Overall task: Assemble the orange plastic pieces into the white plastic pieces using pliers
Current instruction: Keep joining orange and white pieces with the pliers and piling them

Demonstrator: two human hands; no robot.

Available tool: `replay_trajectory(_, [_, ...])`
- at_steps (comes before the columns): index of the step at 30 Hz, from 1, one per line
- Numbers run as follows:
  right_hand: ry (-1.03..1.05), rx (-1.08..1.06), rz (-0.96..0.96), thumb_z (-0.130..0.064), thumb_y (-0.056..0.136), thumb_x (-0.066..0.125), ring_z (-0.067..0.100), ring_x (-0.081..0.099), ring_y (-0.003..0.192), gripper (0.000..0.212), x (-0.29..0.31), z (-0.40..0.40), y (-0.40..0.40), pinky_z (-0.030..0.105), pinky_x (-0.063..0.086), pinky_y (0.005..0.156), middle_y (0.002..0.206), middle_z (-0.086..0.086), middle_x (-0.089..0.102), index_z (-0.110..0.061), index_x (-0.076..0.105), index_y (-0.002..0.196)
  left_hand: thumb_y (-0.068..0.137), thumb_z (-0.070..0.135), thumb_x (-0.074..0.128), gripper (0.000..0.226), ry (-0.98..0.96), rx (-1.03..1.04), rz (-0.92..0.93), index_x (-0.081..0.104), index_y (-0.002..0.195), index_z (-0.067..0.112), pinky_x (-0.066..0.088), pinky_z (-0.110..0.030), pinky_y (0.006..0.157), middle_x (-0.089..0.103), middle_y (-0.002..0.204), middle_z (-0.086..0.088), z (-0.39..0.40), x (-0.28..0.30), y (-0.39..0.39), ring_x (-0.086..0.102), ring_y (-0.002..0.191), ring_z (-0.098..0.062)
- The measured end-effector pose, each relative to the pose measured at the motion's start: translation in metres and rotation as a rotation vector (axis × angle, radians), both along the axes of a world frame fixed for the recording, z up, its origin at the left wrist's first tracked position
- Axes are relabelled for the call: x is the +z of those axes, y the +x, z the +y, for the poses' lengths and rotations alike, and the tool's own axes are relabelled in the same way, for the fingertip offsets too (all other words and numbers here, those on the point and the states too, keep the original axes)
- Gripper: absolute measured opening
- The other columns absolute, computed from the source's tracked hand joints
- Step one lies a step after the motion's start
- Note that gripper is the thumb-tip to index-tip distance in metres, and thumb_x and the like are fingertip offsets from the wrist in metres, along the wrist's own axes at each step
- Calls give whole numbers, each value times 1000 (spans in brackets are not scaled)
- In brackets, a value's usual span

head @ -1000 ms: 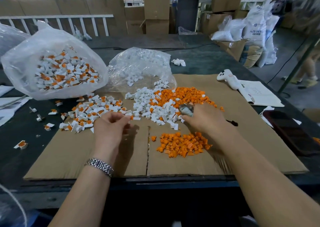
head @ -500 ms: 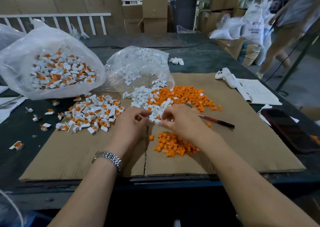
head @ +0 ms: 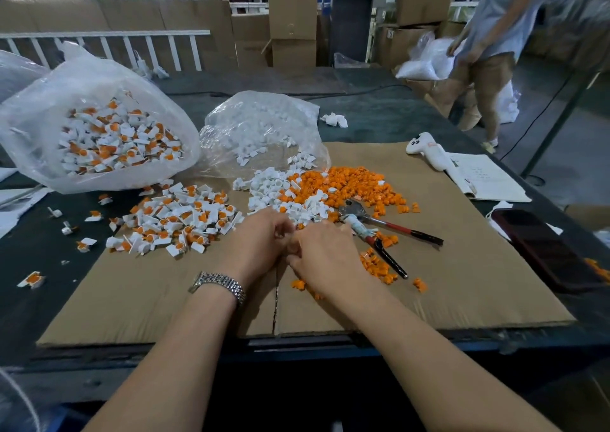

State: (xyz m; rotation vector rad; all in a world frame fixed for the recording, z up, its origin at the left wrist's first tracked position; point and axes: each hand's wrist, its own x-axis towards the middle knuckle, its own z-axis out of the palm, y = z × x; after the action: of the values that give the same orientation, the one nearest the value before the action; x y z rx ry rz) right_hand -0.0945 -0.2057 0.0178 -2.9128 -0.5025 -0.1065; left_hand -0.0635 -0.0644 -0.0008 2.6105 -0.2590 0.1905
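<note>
My left hand (head: 260, 236) and my right hand (head: 325, 250) meet fingertip to fingertip over the cardboard sheet (head: 462, 266), fingers curled and pinching a small plastic piece that the fingers mostly hide. The pliers (head: 396, 227), with red and black handles, lie loose on the cardboard just right of my right hand. Behind the hands are a heap of white pieces (head: 280, 193) and a heap of orange pieces (head: 356, 187). A smaller orange heap (head: 379, 266) lies partly under my right hand. Assembled white-and-orange pieces (head: 178, 220) are piled to the left.
A clear bag of assembled pieces (head: 112, 141) stands at the left and a bag of white pieces (head: 264, 127) behind the heaps. A white handheld device (head: 425, 149), a notebook (head: 485, 177) and a black phone (head: 544, 250) lie at the right. A person (head: 491, 51) stands beyond the table.
My right hand has let go of the pliers, which now lie on the cardboard. Both hands have come together in the middle. The person at the back right has walked into view.
</note>
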Motion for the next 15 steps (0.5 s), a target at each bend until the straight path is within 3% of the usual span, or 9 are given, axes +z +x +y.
replay_trajectory(3, [-17,-1,-13,-25,97,55,26,54,107,7,2,-1,0,49,37,96,93,1,60,-22,58,92,93,21,74,13,-25,66,-7,68,87,31,50,-24,76,63,90,13,3,-1,-2,59,85,-7])
replay_trajectory(5, [-20,3,-6,-21,97,53,27,54,105,6,3,-1,-1,49,37,94,90,1,55,-21,49,91,93,21,76,12,-195,132,30,70,93,31,50,-18,74,66,91,16,7,2,-6,65,85,-3])
replay_trajectory(6, [6,5,5,-21,97,53,27,54,106,4,2,-1,0,50,37,95,94,1,57,-19,51,96,92,21,77,12,-316,158,60,71,98,31,51,-16,71,69,93,15,10,4,-10,68,84,-3])
replay_trajectory(9, [197,-12,49,-24,98,56,25,56,108,22,3,-8,4,45,45,97,108,3,65,-17,59,118,92,17,77,18,-796,186,219,77,110,21,59,-18,68,79,97,3,20,9,-27,76,86,-8])
replay_trajectory(12, [503,-13,103,-22,96,62,13,62,93,21,11,-20,9,30,53,86,104,-1,71,-16,70,114,86,0,78,23,-1451,177,482,79,108,4,64,-42,82,76,108,-23,24,9,-40,77,97,-33])
replay_trajectory(13, [619,-21,135,-21,94,66,11,64,87,16,13,-24,10,26,54,80,99,-1,71,-16,73,108,82,-4,78,26,-1527,175,509,78,108,1,64,-45,86,74,112,-28,26,7,-40,76,97,-35])
replay_trajectory(15, [814,-34,202,-19,89,74,11,66,79,8,16,-30,10,20,55,70,89,0,71,-15,73,96,74,-7,76,32,-1584,158,535,78,106,-3,65,-36,82,73,113,-28,28,6,-39,77,91,-31])
